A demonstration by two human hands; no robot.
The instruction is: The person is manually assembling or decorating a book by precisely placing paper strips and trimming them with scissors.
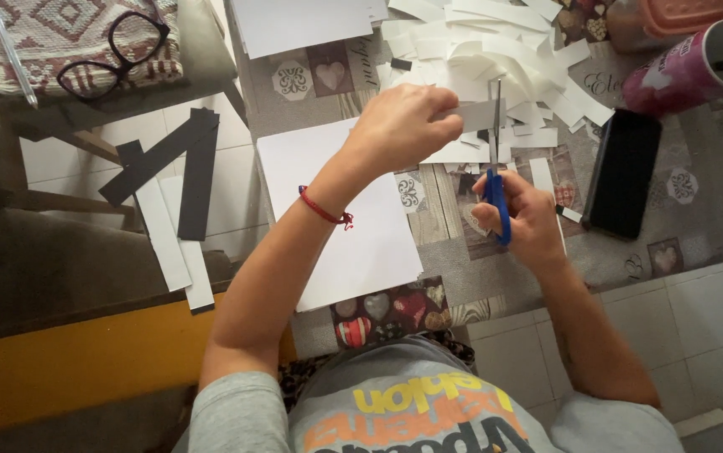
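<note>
Scissors [496, 180] with blue handles sit in the right hand [525, 220], fingers through the loops, blades upright and slightly parted around a grey strip [477, 115]. Left hand [401, 126] pinches that strip at its left end, over the middle of the bench [462, 277]. White sheet [346, 220] lies under the left wrist near the bench's left edge. Pile of white strips [496, 50] covers the far side. Black phone [623, 172] and pink mug [693, 69] lie toward the right edge. Glasses [114, 54] rest on a cushion off the bench, left.
</note>
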